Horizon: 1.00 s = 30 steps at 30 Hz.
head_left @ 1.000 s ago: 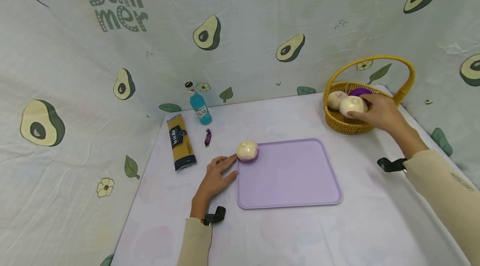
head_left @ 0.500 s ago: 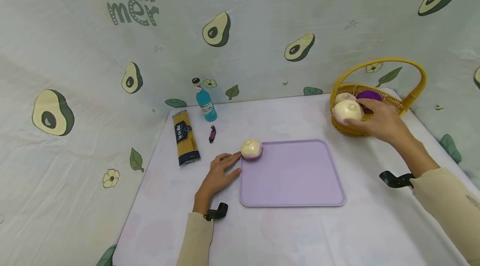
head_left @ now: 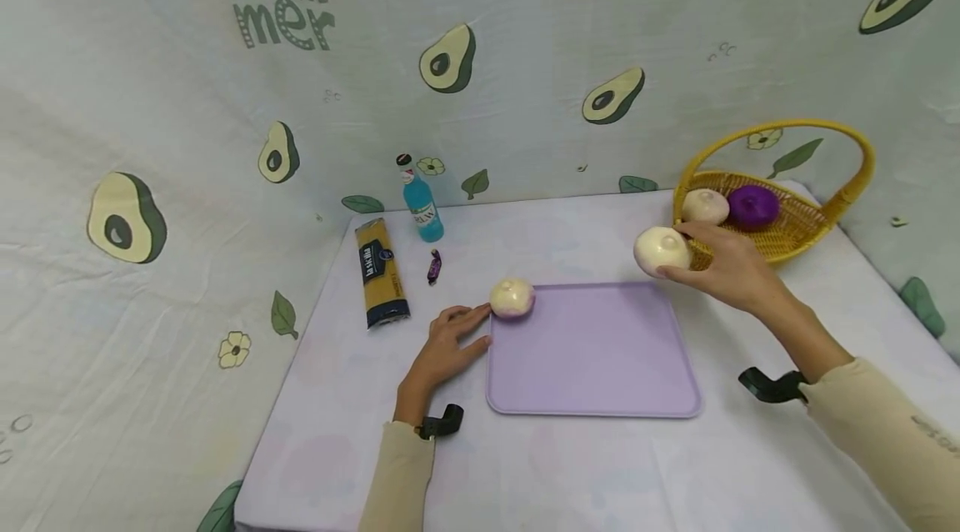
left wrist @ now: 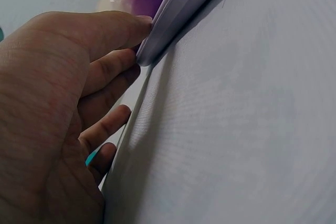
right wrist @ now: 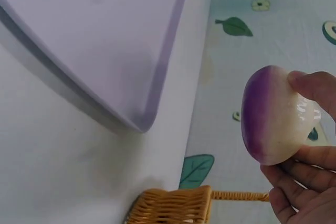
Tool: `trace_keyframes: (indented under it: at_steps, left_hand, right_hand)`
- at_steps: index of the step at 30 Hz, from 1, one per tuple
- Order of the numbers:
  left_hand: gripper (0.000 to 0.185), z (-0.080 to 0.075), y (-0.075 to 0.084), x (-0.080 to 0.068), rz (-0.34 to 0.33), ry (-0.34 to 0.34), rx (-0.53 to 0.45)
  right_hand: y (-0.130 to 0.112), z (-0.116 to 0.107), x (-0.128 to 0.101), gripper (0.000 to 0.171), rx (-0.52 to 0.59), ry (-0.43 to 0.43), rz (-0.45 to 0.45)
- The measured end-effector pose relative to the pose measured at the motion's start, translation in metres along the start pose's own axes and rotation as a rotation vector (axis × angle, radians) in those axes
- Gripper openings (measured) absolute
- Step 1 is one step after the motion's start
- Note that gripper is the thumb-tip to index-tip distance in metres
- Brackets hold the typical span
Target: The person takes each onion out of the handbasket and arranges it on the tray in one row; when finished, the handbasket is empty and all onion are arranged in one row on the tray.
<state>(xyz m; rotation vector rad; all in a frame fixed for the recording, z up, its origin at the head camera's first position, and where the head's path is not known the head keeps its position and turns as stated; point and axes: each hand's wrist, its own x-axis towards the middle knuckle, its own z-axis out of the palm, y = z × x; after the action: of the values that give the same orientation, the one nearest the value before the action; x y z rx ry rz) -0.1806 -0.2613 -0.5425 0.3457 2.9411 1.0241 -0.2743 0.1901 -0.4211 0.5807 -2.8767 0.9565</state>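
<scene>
Above tray corner: a turnip [head_left: 662, 250] is gripped by curled right hand [head_left: 731, 269] fingers.
Left hand [head_left: 442, 348]: laid flat, fingers straight, against the tray [head_left: 592, 353] edge on the desk.

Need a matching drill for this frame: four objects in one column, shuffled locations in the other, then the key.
1. turnip in the right hand
2. turnip on the tray
3. purple onion
4. blue bottle

A. on the far left corner of the purple tray
B. standing at the back by the backdrop
C. held above the table between basket and tray
D. lying in the yellow basket

Pairs: 1-C, 2-A, 3-D, 4-B
</scene>
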Motion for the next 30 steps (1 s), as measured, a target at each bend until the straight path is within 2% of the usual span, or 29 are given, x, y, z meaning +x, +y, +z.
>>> trace_keyframes:
  at_steps: [10,25,30]
  left_hand:
    - [0.058,-0.001,0.000,0.001,-0.008,-0.010,0.001]
    - [0.057,0.000,-0.002,0.000,0.014,0.001,-0.001]
    - [0.057,-0.003,-0.001,0.001,0.025,-0.004,0.007]
  right_hand:
    - [-0.016,0.028,-0.002,0.073,0.015,0.010,-0.083]
    - [-0.037,0.067,0.003,0.072,0.068,-0.051,-0.159]
    - [-0.040,0.078,0.006,0.073,0.099,-0.075,-0.161]
